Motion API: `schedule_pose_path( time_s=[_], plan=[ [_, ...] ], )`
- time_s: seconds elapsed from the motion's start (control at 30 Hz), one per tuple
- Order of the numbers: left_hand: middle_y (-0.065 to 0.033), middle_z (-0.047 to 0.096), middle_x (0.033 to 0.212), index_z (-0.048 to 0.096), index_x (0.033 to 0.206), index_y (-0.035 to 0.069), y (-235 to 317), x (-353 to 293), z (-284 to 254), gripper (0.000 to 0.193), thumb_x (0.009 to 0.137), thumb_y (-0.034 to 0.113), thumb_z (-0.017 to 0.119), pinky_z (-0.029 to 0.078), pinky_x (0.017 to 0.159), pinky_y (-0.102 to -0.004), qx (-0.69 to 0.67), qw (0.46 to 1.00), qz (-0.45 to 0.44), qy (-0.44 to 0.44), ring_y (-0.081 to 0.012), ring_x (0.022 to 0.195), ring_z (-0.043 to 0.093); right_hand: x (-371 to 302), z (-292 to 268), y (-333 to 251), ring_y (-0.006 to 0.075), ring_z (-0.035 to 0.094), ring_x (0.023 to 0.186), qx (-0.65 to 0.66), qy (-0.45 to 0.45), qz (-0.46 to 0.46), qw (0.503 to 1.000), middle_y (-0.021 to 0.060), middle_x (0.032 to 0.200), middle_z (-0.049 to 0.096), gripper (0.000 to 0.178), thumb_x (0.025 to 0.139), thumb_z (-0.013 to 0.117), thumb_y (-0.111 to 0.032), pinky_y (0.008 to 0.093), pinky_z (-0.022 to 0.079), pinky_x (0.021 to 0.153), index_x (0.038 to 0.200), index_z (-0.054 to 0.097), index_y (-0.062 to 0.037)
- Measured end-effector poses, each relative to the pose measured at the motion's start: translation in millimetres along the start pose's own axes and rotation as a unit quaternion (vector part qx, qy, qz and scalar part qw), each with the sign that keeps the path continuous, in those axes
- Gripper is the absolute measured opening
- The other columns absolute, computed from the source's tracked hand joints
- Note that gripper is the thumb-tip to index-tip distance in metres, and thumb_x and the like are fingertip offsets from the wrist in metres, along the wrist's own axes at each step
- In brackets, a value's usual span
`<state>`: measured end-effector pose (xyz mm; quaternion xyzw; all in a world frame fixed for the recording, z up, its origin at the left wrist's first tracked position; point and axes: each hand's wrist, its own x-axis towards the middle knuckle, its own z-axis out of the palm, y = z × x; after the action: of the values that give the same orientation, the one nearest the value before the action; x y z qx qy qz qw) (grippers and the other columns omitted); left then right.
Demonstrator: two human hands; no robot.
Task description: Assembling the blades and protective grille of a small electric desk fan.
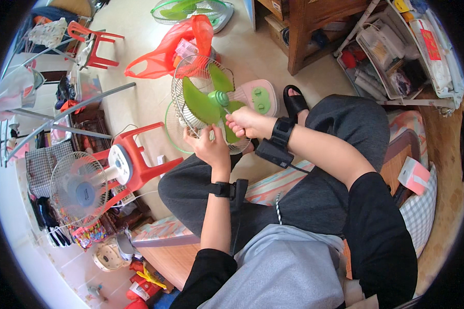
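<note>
A fan with broad green blades (198,100) stands before me, a wire guard (179,77) behind the blades. Its green hub (218,98) faces me, and its white and pink base (269,92) with green knobs is on the floor. My right hand (248,122) is closed around a thin rod-like tool, whose narrow grey shaft (226,109) points at the hub; the grip is hidden in the fist. My left hand (210,148) has its bent fingertips at the lower edge of a blade, seemingly pinching it. A green-rimmed wire guard (169,136) shows beyond that hand.
Beyond the fan lies a red plastic bag (162,55) with things inside. Another green fan (191,11) stands farther off. Left, a white fan (82,193) rests on a red stool (144,154). A wooden table (309,31) and loaded shelf unit (381,56) stand at the right.
</note>
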<state>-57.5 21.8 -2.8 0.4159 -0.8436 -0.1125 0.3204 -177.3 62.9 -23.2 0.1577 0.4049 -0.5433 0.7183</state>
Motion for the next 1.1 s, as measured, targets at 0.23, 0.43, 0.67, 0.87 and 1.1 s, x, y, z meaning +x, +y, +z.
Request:
schedule_pose_path(
  time_s=[0.23, 0.43, 0.67, 0.87, 1.1],
  plan=[
    [-0.0304, 0.042, 0.121, 0.066, 0.081, 0.003, -6, 9, 2, 0.011, 0.075, 0.012, 0.066, 0.045, 0.081, -0.0424, 0.040, 0.998, 0.054, 0.014, -0.0423, 0.103, 0.052, 23, -7, 36, 0.0137, 0.041, 0.045, -0.120, 0.075, -0.122, 0.982, 0.0039, 0.060, 0.047, 0.024, 0.093, 0.049, -0.020, 0.0294, 0.033, 0.039, 0.082, 0.052, 0.0011],
    [-0.0307, 0.041, 0.122, 0.066, 0.081, 0.003, -7, 12, 0, 0.011, 0.075, 0.012, 0.066, 0.045, 0.083, -0.0419, 0.039, 0.998, 0.043, 0.008, -0.0428, 0.106, 0.051, 32, -14, 45, 0.0382, 0.062, 0.067, -0.399, 0.213, -0.292, 0.843, 0.0240, 0.069, 0.061, 0.030, 0.086, 0.056, -0.024, 0.0444, 0.048, 0.062, 0.080, 0.062, 0.0046],
    [-0.0285, 0.042, 0.122, 0.066, 0.082, 0.004, -4, 18, 1, 0.012, 0.076, 0.014, 0.065, 0.047, 0.078, -0.0415, 0.029, 0.999, 0.033, 0.001, -0.0410, 0.099, 0.055, 31, -19, 44, 0.0434, 0.060, 0.079, -0.444, 0.240, -0.334, 0.796, 0.0272, 0.078, 0.061, 0.029, 0.085, 0.056, -0.023, 0.0471, 0.047, 0.070, 0.078, 0.064, 0.0044],
    [-0.0274, 0.043, 0.122, 0.067, 0.082, 0.004, -8, 17, 1, 0.013, 0.075, 0.015, 0.067, 0.047, 0.078, -0.0408, 0.028, 0.999, 0.033, 0.013, -0.0402, 0.098, 0.056, 16, -8, 29, 0.0034, 0.022, 0.041, 0.028, -0.032, -0.016, 0.999, -0.0070, 0.056, 0.029, 0.025, 0.095, 0.042, -0.030, 0.0200, 0.017, 0.035, 0.085, 0.043, -0.0074],
    [-0.0259, 0.046, 0.121, 0.067, 0.081, 0.004, -14, 21, 0, 0.013, 0.076, 0.015, 0.067, 0.047, 0.078, -0.0400, 0.026, 0.999, 0.037, 0.004, -0.0374, 0.095, 0.057, 8, -21, -2, 0.0041, 0.022, 0.038, -0.070, -0.027, 0.042, 0.996, -0.0069, 0.055, 0.031, 0.023, 0.094, 0.040, -0.025, 0.0206, 0.018, 0.034, 0.085, 0.045, -0.0047]
  ],
)
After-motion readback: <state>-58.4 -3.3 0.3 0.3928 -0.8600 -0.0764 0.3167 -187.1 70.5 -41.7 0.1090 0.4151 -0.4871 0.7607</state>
